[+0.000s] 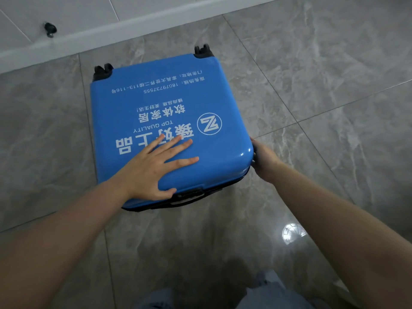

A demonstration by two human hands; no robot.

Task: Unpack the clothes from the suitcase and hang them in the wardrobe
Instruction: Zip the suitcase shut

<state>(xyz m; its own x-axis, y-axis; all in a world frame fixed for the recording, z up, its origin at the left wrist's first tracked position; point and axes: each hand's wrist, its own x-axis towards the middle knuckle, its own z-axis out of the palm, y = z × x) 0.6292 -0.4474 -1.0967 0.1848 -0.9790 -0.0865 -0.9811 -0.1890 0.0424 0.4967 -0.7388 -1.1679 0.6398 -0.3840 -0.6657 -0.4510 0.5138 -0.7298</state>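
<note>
Blue suitcase (169,121) lies flat and closed on the floor (323,85); left hand (153,168) presses flat on its lid with fingers spread, right hand (264,159) curls round its near right corner, grip partly hidden. Risk: lid pops up unevenly or the shell slides on the glossy tile if that corner is pulled before the seam is fully released. Lid print, upside down to the wearer: "TOP QUALITY", a circled Z logo, Chinese characters, 18079737555.

Blue suitcase (169,103) lid, upside-down white print: "TOP QUALITY", "18079737555", "113-116".
</note>
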